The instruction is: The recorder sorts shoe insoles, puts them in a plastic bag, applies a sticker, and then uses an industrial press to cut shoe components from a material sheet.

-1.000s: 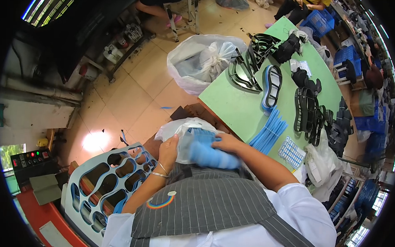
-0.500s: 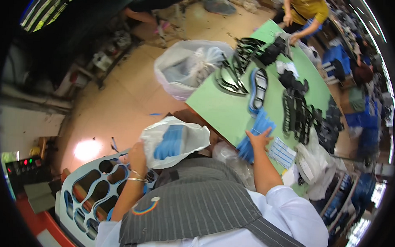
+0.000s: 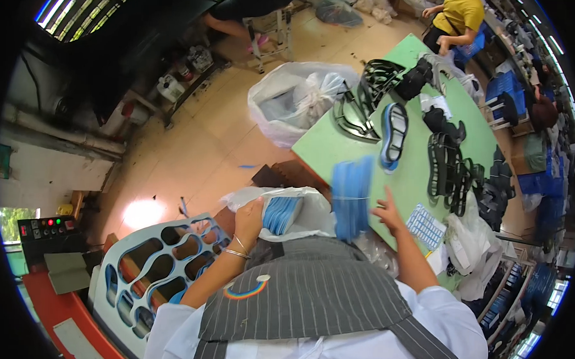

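My left hand (image 3: 249,217) is closed on the rim of a white plastic bag (image 3: 315,209). Inside the bag stands a stack of thin blue sole-shaped pieces (image 3: 281,215). Just left of my right hand (image 3: 391,213), a bundle of blue strips (image 3: 351,201) with a thin tie around it is upright and blurred, between the bag and the green table (image 3: 382,176). The right hand's fingers are spread beside the bundle's edge, with a narrow gap showing between them. A blue-and-black shoe sole (image 3: 394,136) lies on the table beyond.
Black sole parts (image 3: 445,166) and a blue-and-white sheet (image 3: 425,225) lie on the table. A large plastic sack (image 3: 283,110) is on the floor beyond. At left is a cut-out pale sheet (image 3: 132,263) by a red machine (image 3: 55,310). A person in yellow (image 3: 461,21) stands at the far end.
The blue bundle has come off the table, leftward toward the bag, and my right hand's fingers have come away from it. My left hand still grips the bag. The view has shifted.
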Demonstrator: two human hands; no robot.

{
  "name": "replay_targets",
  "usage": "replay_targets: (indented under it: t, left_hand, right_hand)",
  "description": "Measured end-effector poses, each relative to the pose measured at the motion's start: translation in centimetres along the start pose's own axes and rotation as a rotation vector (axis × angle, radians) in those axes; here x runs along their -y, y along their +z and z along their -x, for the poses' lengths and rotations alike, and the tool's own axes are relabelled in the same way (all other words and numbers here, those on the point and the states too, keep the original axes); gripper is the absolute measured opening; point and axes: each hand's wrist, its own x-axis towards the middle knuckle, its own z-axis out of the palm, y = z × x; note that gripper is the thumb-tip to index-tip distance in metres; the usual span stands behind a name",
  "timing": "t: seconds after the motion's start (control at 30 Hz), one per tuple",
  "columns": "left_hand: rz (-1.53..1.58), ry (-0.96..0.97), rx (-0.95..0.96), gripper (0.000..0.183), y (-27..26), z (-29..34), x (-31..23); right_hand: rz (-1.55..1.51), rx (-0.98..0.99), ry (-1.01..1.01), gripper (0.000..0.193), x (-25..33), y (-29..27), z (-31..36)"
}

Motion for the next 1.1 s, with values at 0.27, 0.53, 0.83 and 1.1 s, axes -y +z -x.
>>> replay_targets:
  t: [0.27,0.53,0.83,1.1]
  left_hand:
    - [-0.110,0.048,0.236,0.042,9.4,-6.2,7.4]
    - [0.174,-0.407,0.286,0.036,5.1,-0.7,8.4]
    - [0.129,-0.553,0.060,0.035,-3.3,4.1,10.4]
    - [-0.433,-0.392,0.217,0.039,-4.1,6.7,20.9]
  right_hand:
    - [0.647,-0.076,-0.240,0.108,0.2,14.1,-10.6]
    - [0.651,0.278,-0.149,0.088,-6.4,20.4,-7.9]
    - [-0.172,0.523,0.330,0.056,-11.0,20.6,-11.1]
    - [0.350,0.054,0.205,0.066,-17.3,25.8,-26.3]
